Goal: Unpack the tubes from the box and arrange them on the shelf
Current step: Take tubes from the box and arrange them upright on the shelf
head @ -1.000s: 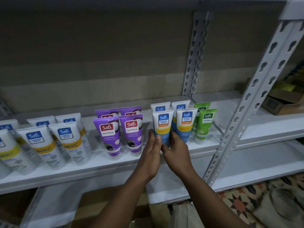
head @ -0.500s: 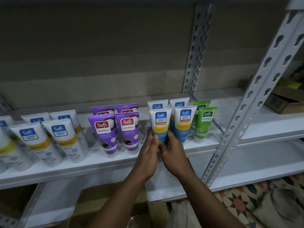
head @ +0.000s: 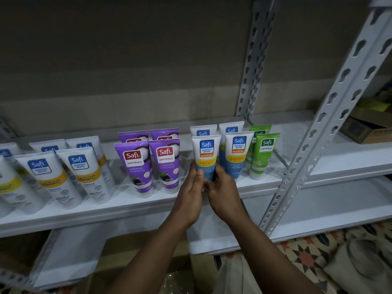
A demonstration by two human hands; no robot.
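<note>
White-blue glossy tube (head: 206,155) upright on white shelf (head: 127,205); left hand (head: 191,193), right hand (head: 223,195) gripping base.

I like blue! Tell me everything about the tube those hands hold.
The white and blue plastic tube is upright in the front row of the white shelf. It reads Safi, Perfect White, Oil Control, over a yellow Vitamin C band. The left hand and right hand grip and hide its lower end.
</note>
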